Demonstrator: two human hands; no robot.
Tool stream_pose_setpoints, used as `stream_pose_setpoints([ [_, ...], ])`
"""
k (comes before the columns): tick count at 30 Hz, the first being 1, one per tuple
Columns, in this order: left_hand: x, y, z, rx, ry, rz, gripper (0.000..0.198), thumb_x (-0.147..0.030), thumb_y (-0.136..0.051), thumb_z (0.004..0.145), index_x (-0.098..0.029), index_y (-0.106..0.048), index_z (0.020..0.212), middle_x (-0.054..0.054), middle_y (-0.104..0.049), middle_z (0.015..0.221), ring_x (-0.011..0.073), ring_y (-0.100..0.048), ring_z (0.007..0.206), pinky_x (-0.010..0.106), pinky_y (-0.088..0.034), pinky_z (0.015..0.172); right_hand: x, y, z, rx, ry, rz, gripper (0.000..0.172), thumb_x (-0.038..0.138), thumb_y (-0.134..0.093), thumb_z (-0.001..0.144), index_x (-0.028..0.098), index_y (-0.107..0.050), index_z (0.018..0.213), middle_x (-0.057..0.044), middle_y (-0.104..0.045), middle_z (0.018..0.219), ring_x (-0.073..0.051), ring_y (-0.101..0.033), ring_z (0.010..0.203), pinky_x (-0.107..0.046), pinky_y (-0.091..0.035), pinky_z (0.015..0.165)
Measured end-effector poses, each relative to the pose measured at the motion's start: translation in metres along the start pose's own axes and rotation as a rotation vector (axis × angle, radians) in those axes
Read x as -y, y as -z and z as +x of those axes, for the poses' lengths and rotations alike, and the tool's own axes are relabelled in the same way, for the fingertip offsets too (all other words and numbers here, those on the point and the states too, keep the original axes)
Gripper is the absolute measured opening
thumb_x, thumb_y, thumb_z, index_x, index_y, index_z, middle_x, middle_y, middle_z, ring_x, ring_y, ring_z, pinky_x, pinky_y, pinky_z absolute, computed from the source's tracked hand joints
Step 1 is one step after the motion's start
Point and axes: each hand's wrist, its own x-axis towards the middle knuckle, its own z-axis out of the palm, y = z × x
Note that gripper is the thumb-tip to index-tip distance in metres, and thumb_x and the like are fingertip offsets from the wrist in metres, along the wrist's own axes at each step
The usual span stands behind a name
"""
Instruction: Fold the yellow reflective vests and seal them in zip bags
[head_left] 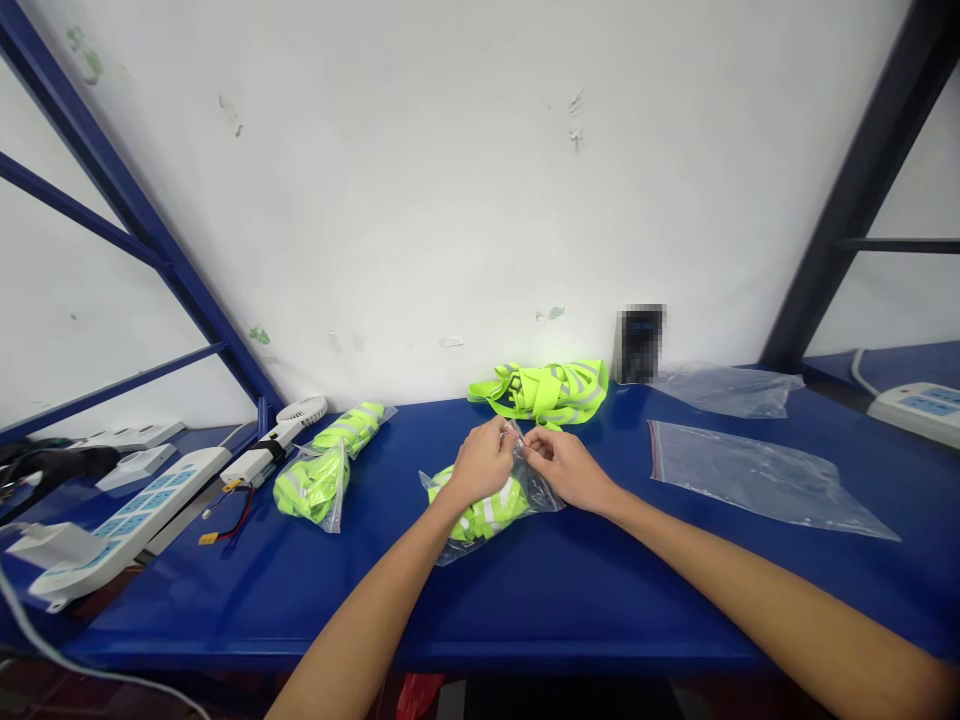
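A clear zip bag [541, 484] with a folded neon-yellow reflective strap vest [491, 512] inside lies on the blue table before me. My left hand [484, 462] reaches over the bag, its fingers closed on the top edge. Close beside it, my right hand [564, 466] pinches the same edge at the bag's mouth. The fingertips of both hands almost meet there, and the exact grip is partly hidden. Just behind my hands lies a loose neon-yellow reflective vest [551, 392], bunched up against the wall.
Two bagged vests [313, 485] [349, 428] lie at left, near a small white fan [301, 410] and a battery with wires [251, 462]. Flat clear bags [757, 475] [731, 390] lie at right. Power strips [135, 520] [919, 408] sit at both sides. A blurred dark object [640, 344] leans on the wall.
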Motion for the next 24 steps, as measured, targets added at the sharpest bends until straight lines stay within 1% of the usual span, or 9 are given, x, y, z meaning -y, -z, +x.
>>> stream_pose_setpoints([
  [6,-0.002,0.001,-0.002,0.005,-0.017,-0.033,0.023,-0.032,-0.040,0.093,-0.019,-0.055,0.081,0.004,-0.064,0.082,0.0184,-0.057,0.074,0.027,-0.036,0.066,0.000,-0.002,-0.003,0.009,0.007,0.030,0.016,0.030,-0.050,0.087,0.017,-0.055,0.079,0.001,-0.056,0.070,-0.014,-0.051,0.065,-0.025,-0.037,0.061],
  [9,-0.003,0.002,-0.002,-0.019,-0.020,-0.072,0.021,-0.030,-0.043,0.092,-0.019,-0.057,0.081,0.004,-0.065,0.081,0.0181,-0.057,0.074,0.027,-0.037,0.067,-0.002,-0.005,-0.003,-0.023,0.005,0.017,0.015,0.030,-0.048,0.089,0.018,-0.054,0.080,0.002,-0.054,0.069,-0.014,-0.049,0.064,-0.025,-0.036,0.061],
  [11,-0.005,0.003,0.000,-0.035,-0.031,-0.142,0.019,-0.028,-0.045,0.090,-0.018,-0.057,0.079,0.003,-0.064,0.079,0.0171,-0.056,0.073,0.027,-0.037,0.067,-0.002,-0.006,-0.004,-0.046,0.030,-0.052,0.019,0.029,-0.044,0.091,0.019,-0.049,0.075,0.003,-0.051,0.066,-0.013,-0.047,0.062,-0.026,-0.033,0.060],
  [14,-0.007,0.007,0.005,-0.023,-0.040,-0.349,0.018,-0.028,-0.049,0.087,-0.017,-0.054,0.074,0.001,-0.061,0.074,0.0150,-0.053,0.070,0.026,-0.038,0.066,0.000,-0.004,-0.003,-0.075,0.088,-0.200,0.027,0.029,-0.039,0.094,0.021,-0.040,0.069,0.004,-0.045,0.061,-0.013,-0.043,0.058,-0.027,-0.028,0.058],
  [16,-0.006,0.011,0.009,0.026,-0.033,-0.500,0.019,-0.030,-0.052,0.085,-0.017,-0.054,0.072,0.000,-0.060,0.072,0.0144,-0.054,0.069,0.025,-0.039,0.066,0.001,-0.001,-0.002,-0.079,0.124,-0.271,0.026,0.028,-0.038,0.096,0.021,-0.040,0.071,0.004,-0.045,0.062,-0.013,-0.044,0.057,-0.027,-0.028,0.058],
  [18,-0.004,0.018,0.013,0.102,-0.037,-0.588,0.020,-0.033,-0.056,0.083,-0.016,-0.055,0.072,0.001,-0.061,0.073,0.0149,-0.055,0.071,0.026,-0.041,0.069,0.000,0.002,-0.001,-0.063,0.156,-0.310,0.024,0.030,-0.037,0.098,0.021,-0.043,0.076,0.003,-0.048,0.065,-0.014,-0.047,0.060,-0.027,-0.029,0.060],
  [20,0.001,0.026,0.015,0.167,-0.042,-0.610,0.023,-0.037,-0.059,0.081,-0.015,-0.057,0.073,0.001,-0.061,0.074,0.0149,-0.056,0.072,0.026,-0.041,0.071,0.000,0.005,-0.002,-0.043,0.173,-0.323,0.024,0.032,-0.036,0.100,0.021,-0.044,0.080,0.002,-0.051,0.068,-0.015,-0.050,0.063,-0.027,-0.031,0.062],
  [22,0.006,0.033,0.016,0.243,-0.029,-0.609,0.026,-0.039,-0.062,0.079,-0.015,-0.058,0.071,0.000,-0.059,0.070,0.0132,-0.053,0.067,0.025,-0.039,0.066,0.000,0.005,-0.003,0.005,0.192,-0.310,0.024,0.034,-0.035,0.101,0.022,-0.045,0.082,0.001,-0.053,0.071,-0.016,-0.051,0.065,-0.027,-0.032,0.063],
  [24,0.013,0.037,0.014,0.389,-0.017,-0.626,0.027,-0.039,-0.067,0.076,-0.015,-0.058,0.069,-0.002,-0.055,0.066,0.0112,-0.048,0.063,0.023,-0.035,0.061,0.001,0.002,-0.006,0.093,0.233,-0.289,0.024,0.034,-0.034,0.101,0.021,-0.047,0.086,0.000,-0.056,0.074,-0.015,-0.053,0.066,-0.026,-0.034,0.063],
])
